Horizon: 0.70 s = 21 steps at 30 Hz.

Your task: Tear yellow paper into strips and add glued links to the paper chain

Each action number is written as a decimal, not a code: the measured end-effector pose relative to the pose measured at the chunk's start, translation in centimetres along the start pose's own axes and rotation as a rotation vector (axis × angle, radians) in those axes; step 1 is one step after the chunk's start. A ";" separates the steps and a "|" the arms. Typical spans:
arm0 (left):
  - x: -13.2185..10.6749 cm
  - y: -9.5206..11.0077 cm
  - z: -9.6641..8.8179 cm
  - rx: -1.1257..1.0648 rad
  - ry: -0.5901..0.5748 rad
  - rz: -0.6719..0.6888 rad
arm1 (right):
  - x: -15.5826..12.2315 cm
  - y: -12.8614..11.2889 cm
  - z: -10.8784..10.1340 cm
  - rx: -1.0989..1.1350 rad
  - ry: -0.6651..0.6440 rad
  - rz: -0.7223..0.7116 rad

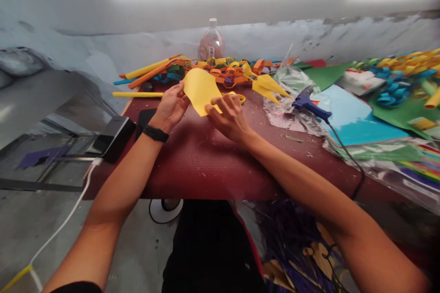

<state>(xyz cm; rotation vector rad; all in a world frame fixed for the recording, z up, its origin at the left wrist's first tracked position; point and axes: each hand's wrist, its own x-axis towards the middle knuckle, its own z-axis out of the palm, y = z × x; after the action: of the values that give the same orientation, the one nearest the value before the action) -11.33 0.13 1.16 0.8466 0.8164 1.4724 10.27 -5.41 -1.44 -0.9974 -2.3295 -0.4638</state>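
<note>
A curved sheet of yellow paper point(201, 88) is held up over the red table point(206, 165). My left hand point(173, 104) pinches its left edge, and a dark band circles that wrist. At the lower right corner, my right hand point(229, 116) has its fingers closed on the same sheet. Behind the paper lie orange and yellow paper chains point(230, 75). Folded yellow paper pieces point(270, 86) rest to the right of my right hand. A yellow paper tube point(137, 94) lies left of my left hand.
A blue glue gun point(311, 104) with a cord lies on clear plastic at the right. Beyond it are blue paper sheets point(364, 121) and more paper chains point(395, 84). A plastic bottle point(211, 42) stands at the back. A black box-shaped device point(115, 137) sits at the left edge.
</note>
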 end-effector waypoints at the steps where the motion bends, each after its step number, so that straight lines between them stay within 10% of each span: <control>1: -0.1 0.1 0.1 0.025 0.004 0.012 | 0.0 0.3 -0.3 0.027 0.008 0.027; 13: -3.5 1.0 1.8 0.068 -0.442 0.198 | 0.9 1.1 -2.7 0.411 0.249 0.246; 21: -4.6 2.5 2.1 0.137 -0.255 0.049 | 1.4 1.7 -6.8 0.900 0.329 0.459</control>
<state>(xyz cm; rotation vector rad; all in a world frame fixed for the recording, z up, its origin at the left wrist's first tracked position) -10.53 -4.58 4.19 1.1392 0.7139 1.3279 13.10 -6.96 4.92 -0.8525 -1.6353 0.5302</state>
